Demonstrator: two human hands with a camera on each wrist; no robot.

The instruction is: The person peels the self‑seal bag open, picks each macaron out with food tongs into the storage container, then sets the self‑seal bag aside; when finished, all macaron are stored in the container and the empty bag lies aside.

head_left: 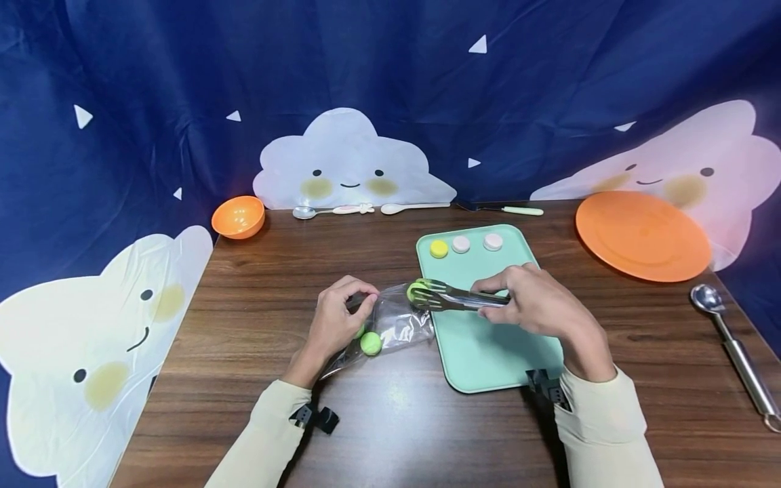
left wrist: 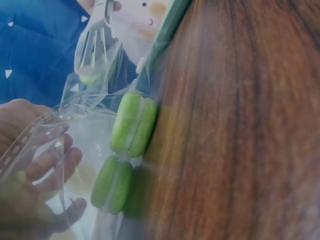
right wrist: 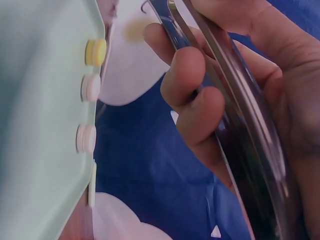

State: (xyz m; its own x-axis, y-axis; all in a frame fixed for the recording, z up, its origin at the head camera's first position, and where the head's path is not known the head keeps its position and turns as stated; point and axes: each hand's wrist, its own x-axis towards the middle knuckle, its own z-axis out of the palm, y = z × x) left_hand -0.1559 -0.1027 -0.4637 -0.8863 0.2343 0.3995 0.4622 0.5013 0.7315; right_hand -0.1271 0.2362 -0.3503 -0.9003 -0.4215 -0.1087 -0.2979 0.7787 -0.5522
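My left hand [head_left: 335,318] pinches the edge of a clear plastic bag [head_left: 403,325] between thumb and fingers. Two green macarons [left wrist: 132,125] lie inside the bag, side by side in the left wrist view. In my right hand [head_left: 539,301] are metal tongs [head_left: 457,298], gripped round both arms. Their slotted tips hold another green macaron [head_left: 415,293] at the bag's right end, beside the tray. The mint-green tray [head_left: 488,359] lies under the tongs and right hand. Along its far side sit a yellow macaron [head_left: 438,249] and two pale pink macarons [head_left: 460,244].
An orange bowl [head_left: 238,217] stands at the back left, and an orange plate [head_left: 643,236] at the back right. Spoons [head_left: 415,207] and a green-handled fork [head_left: 521,211] lie along the back edge. A metal scoop [head_left: 738,356] lies at the right.
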